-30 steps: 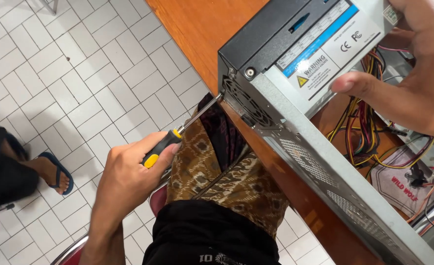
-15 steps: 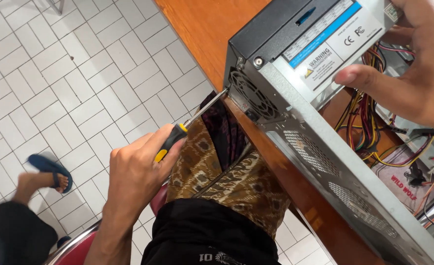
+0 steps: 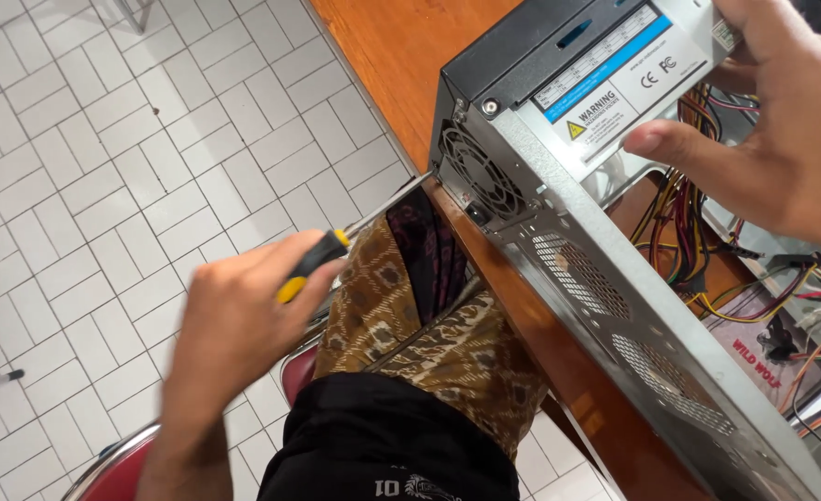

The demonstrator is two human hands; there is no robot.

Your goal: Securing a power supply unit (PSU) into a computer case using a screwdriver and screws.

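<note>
My left hand grips a screwdriver with a yellow and black handle; its metal shaft points up and right, the tip touching the back panel of a computer case near the fan grille. My right hand rests on the grey power supply inside the open case, thumb pressed along its labelled side. The case lies on a brown wooden table.
Bundles of coloured cables fill the case interior. My legs in patterned brown cloth and a black garment sit below, on a red chair. A white tiled floor lies left.
The view has shifted right, so the case sits further right. My left hand has stayed on the screwdriver at the rear panel. A person's sandalled foot at the left has left view.
</note>
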